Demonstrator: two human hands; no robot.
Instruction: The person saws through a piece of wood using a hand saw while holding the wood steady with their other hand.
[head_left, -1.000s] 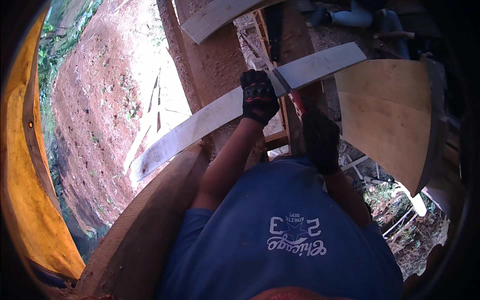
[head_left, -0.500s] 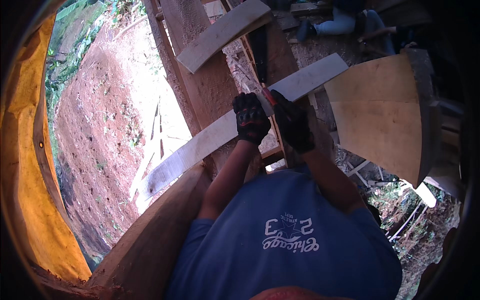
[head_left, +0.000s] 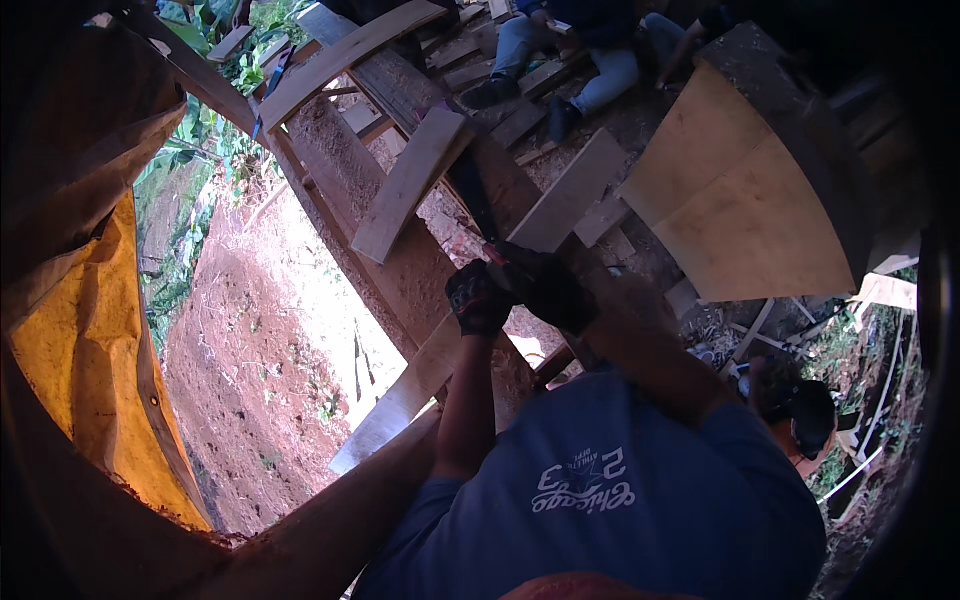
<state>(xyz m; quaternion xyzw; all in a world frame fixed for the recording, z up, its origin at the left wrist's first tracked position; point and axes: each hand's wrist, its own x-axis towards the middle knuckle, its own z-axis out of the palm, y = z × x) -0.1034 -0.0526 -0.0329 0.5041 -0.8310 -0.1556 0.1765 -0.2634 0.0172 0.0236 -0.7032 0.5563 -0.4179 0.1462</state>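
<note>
Both of my hands wear black gloves with red trim. My left hand [head_left: 481, 298] is closed over a long pale board [head_left: 405, 398], which lies slantwise across the brown timber beams. Close beside it, my right hand [head_left: 552, 290] grips the red handle of what looks like a handsaw [head_left: 472, 196]. The dark blade points away from me, beyond the board's far edge. My hands hide the middle of the board and where the blade meets it, so I cannot tell whether there is a cut.
A shorter plank [head_left: 412, 185] rests across the sawdust-covered beam [head_left: 335, 160], with another plank [head_left: 345, 62] farther off. At right stands a large plywood panel [head_left: 745, 190]. People sit among offcuts at the far side; one wears light jeans [head_left: 608, 80]. An orange tarp [head_left: 95, 350] hangs at left.
The view has turned and shifted, showing more of the far side and people. My right hand and the saw handle have come nearer my left hand, which stays on the board.
</note>
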